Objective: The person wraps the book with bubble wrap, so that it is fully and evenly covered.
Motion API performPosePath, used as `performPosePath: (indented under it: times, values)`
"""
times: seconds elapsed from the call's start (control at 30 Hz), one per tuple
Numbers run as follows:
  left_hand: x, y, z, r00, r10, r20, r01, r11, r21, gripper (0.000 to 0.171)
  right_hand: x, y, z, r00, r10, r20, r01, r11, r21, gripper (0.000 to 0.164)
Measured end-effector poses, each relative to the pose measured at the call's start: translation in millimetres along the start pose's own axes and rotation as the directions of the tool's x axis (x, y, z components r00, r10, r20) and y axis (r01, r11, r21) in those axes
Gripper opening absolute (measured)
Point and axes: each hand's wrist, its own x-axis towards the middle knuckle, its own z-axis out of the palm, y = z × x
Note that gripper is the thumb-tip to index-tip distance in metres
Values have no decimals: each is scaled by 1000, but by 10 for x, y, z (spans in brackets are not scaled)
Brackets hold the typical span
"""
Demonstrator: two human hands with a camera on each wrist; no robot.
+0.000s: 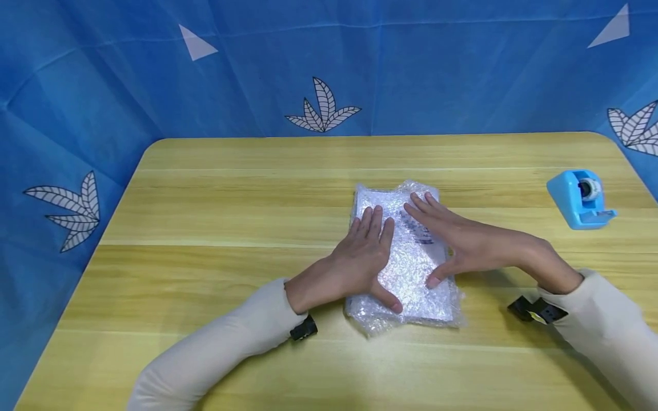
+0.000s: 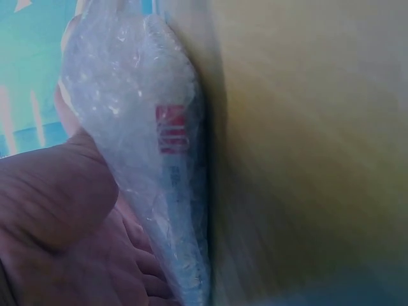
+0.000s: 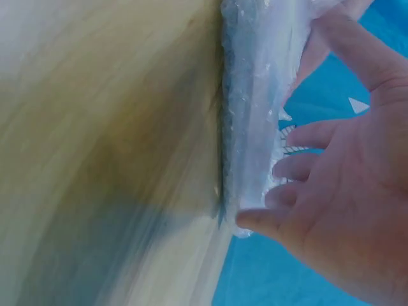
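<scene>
The bubble-wrapped package [image 1: 411, 260] lies flat on the table [image 1: 205, 211]. The left hand [image 1: 361, 257], fingers spread, rests on the package's left side; the right hand [image 1: 457, 240], also spread, seems to touch its right side. The tape dispenser [image 1: 569, 200] stands well right of the package.

Wood-grain worktop [image 1: 231, 194], yellowish, far corners rounded. Near its right edge sits a light-blue tape dispenser [image 1: 568, 201], a tape roll [image 1: 593, 189] seated in it. Beyond the far edge and at left, creased blue cloth [image 1: 252, 74] printed with pale leaf sprigs [image 1: 325, 104] and white triangles [image 1: 196, 45].
</scene>
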Motion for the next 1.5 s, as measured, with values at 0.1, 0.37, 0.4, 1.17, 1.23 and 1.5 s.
performPosePath:
  times: [0.1, 0.37, 0.4, 1.17, 1.23, 1.5]
  values:
    - [-4, 10, -2, 1000, 2, -9, -2, 1000, 15, 150, -71, -28, -16, 1000, 5, -9, -5, 1000, 27, 125]
    - [-2, 17, -11, 1000, 10, -11, -9, 999, 45, 150, -299, -55, 34, 999, 28, -19, -26, 997, 79, 125]
    - [-2, 17, -10, 1000, 10, -10, -9, 999, 44, 150, -320, -52, 46, 999, 35, -20, -33, 996, 86, 126]
    - [4, 18, -11, 1000, 7, 9, -8, 999, 48, 150, -471, 21, 123, 998, 44, -42, -40, 996, 82, 111]
    - [6, 18, -8, 1000, 4, 12, -4, 999, 49, 150, -527, 62, 103, 998, 24, -62, -18, 994, 104, 105]
    - [2, 19, -1, 1000, 2, 12, -3, 998, 59, 149, -808, 277, -71, 913, 191, -361, -232, 970, -74, 55]
